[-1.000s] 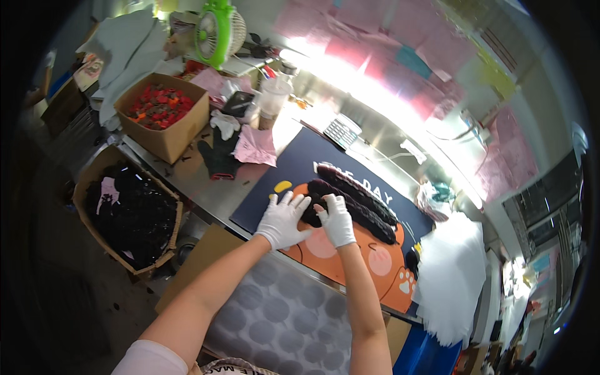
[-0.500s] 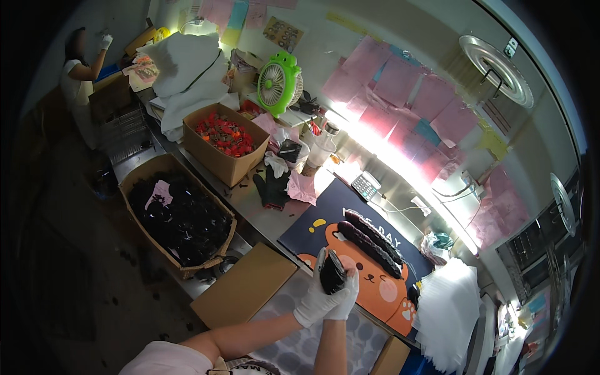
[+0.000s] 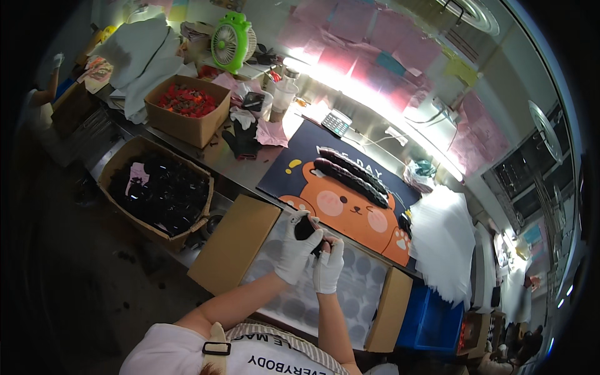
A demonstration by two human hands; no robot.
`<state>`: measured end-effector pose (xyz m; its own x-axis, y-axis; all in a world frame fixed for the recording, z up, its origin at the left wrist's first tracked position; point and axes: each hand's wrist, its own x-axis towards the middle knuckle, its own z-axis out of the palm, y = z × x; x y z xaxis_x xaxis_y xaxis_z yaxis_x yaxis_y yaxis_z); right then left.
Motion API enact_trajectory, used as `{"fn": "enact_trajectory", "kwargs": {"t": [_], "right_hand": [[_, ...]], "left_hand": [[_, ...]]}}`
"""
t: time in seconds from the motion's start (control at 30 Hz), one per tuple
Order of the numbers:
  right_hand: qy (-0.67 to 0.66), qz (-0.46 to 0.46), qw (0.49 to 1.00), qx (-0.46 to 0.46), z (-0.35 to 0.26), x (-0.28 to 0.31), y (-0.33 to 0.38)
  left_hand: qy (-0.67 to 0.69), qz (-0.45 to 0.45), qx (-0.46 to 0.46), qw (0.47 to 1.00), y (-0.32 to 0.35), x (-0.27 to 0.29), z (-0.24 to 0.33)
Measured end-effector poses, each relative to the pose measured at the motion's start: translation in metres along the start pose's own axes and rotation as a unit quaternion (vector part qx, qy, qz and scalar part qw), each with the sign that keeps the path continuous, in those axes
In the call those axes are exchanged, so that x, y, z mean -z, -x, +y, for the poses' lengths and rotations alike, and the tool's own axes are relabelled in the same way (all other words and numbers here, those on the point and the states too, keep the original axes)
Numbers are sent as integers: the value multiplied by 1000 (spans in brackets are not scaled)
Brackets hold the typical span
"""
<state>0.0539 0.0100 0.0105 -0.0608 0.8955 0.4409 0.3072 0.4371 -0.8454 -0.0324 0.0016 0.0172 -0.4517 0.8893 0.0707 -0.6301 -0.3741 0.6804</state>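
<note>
Over the open cardboard box, both hands in white gloves work on a short stack of black round thin pieces [image 3: 305, 229]. My left hand [image 3: 294, 255] wraps around the stack, with its dark round end showing between thumb and fingers. My right hand [image 3: 329, 265] has bent fingers at the stack's lower right end, its fingertips out of the glove and against the black pieces. Two long rows of similar black pieces [image 3: 351, 181] lie side by side on the dark desk mat [image 3: 284, 169] with a bear picture. Below my hands, a translucent sheet [image 3: 300, 294] covers round shapes in the box.
Cardboard flaps [image 3: 234, 244] stand out beside the box. At left is a carton of shiny black pieces [image 3: 159, 194]; behind it, a box of red pieces [image 3: 187, 103]. White foam sheets [image 3: 444, 237] and a blue bin [image 3: 428, 319] are at right. Another person [image 3: 40, 103] stands far left.
The view has shifted, with the scene sliding left and up. My hands have turned the black stack, and the right hand has moved from around it to its lower end.
</note>
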Motion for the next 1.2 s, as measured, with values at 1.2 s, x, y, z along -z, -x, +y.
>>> {"fn": "enact_trajectory", "kwargs": {"t": [1.2], "right_hand": [[536,-251,753,-286,89,166,-46]], "left_hand": [[-126,-2,332,935,65,79,27]]}}
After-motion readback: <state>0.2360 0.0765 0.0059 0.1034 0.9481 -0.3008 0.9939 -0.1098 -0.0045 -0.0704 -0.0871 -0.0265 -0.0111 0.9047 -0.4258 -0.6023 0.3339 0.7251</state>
